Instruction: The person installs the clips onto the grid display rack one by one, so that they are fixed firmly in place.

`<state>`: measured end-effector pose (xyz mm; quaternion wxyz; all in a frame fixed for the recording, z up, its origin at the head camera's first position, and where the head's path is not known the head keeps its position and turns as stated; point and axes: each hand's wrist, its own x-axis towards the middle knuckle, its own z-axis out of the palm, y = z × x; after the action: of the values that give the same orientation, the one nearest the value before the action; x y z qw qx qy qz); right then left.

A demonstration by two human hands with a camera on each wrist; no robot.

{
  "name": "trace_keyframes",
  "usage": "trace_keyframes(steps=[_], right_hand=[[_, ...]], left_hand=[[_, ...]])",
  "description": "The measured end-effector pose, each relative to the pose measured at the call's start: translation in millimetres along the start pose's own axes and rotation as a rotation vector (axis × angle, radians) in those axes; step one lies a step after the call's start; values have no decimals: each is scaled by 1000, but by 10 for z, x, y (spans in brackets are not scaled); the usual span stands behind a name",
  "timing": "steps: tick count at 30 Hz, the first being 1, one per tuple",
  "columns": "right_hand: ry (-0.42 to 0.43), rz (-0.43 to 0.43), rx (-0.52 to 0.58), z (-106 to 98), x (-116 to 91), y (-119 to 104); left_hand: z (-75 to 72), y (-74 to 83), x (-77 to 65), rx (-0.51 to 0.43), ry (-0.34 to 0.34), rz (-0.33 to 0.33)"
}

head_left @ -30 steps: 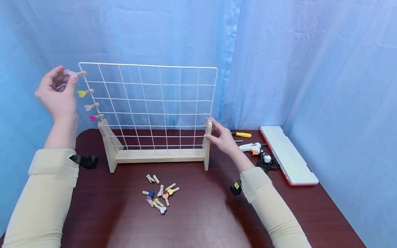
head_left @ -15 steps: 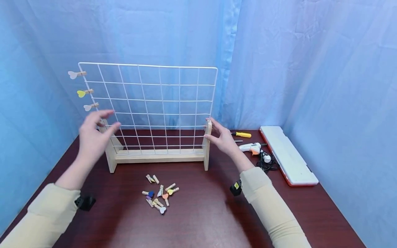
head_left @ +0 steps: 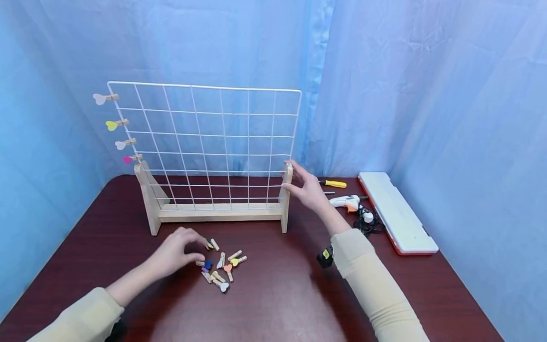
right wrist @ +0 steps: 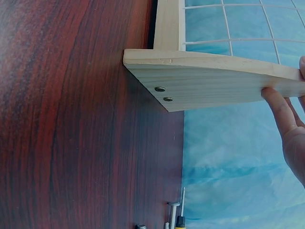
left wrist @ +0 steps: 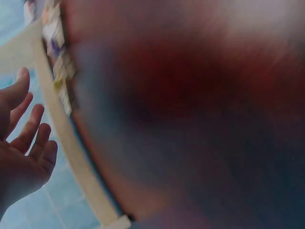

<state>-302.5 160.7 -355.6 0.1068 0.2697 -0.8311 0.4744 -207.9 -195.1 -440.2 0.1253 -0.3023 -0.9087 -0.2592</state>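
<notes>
My left hand (head_left: 177,254) reaches over the table at the left side of a loose pile of small wooden clothespins (head_left: 222,260) with coloured hearts. Its thumb and fingers are apart and gently bent, close to a blue-heart clothespin (head_left: 207,264); in the left wrist view the hand (left wrist: 29,148) shows nothing between its fingers. My right hand (head_left: 308,192) grips the top of the right upright (right wrist: 205,81) of a wooden stand, thumb on one side, fingers on the other. The stand holds a white wire grid (head_left: 205,87). A pink-heart clothespin (head_left: 128,159) and several others are clipped along its left edge.
To the right lie a glue gun (head_left: 345,202) with a black cord (head_left: 371,226), a yellow-handled screwdriver (head_left: 335,184) and a long white case (head_left: 397,213) with a red base. Blue curtains (head_left: 205,42) hang behind the dark red table (head_left: 278,294).
My left hand has let go of the topmost white-heart clothespin, which stays clipped to the grid, and has come down and right to the pile. My right hand keeps its place on the stand.
</notes>
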Motion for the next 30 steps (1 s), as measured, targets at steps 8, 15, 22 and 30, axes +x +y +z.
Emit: trace_keyframes(steps=[8, 15, 22, 30], right_hand=[[0, 4, -9, -3, -6, 16], [-1, 6, 8, 1, -1, 5], [3, 5, -15, -1, 2, 11], [-6, -8, -6, 0, 0, 29]], left_hand=[[205, 40, -15, -4, -126, 116], [197, 28, 22, -24, -176, 96], [-128, 61, 226, -54, -81, 47], [-972, 255, 647, -20, 186, -34]])
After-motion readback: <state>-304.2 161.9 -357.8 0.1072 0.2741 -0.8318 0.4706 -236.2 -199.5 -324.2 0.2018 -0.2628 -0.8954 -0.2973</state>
